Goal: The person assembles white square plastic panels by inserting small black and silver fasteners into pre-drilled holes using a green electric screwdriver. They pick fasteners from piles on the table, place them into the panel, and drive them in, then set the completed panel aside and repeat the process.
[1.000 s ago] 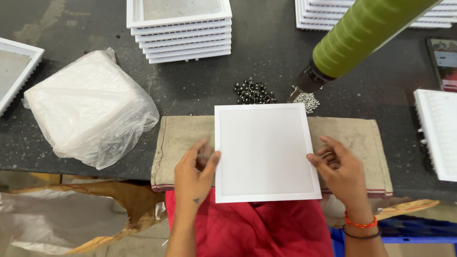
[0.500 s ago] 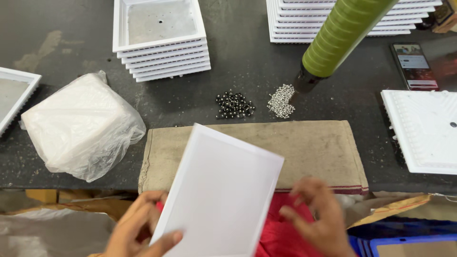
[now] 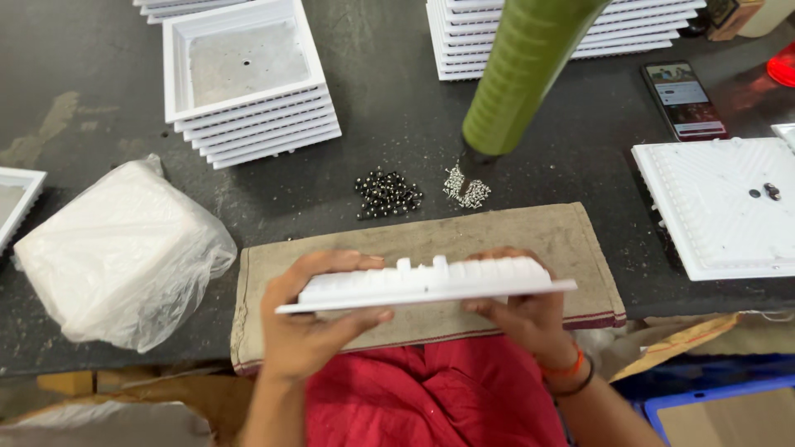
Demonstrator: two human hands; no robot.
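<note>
I hold a flat white square plastic panel [image 3: 426, 283] edge-on above a brown cloth pad [image 3: 431, 240]. My left hand [image 3: 310, 319] grips its left end, thumb under the rim and fingers over the top. My right hand [image 3: 522, 319] holds the right end from below, an orange band on its wrist. The panel's ribbed side faces up and away from me. A green-handled hanging screwdriver [image 3: 517, 83] points down at the table just behind the cloth.
Piles of dark screws [image 3: 387, 194] and silver screws [image 3: 466, 189] lie behind the cloth. Stacks of white frames [image 3: 248, 87] [image 3: 546, 33] stand at the back. A plastic-wrapped white bundle [image 3: 116, 248] lies left, another white panel [image 3: 716, 207] and a phone [image 3: 683, 99] right.
The panel lay flat on the cloth, was lifted and tilted toward me, and is now turned over, held nearly level and edge-on. The view has shifted toward the table.
</note>
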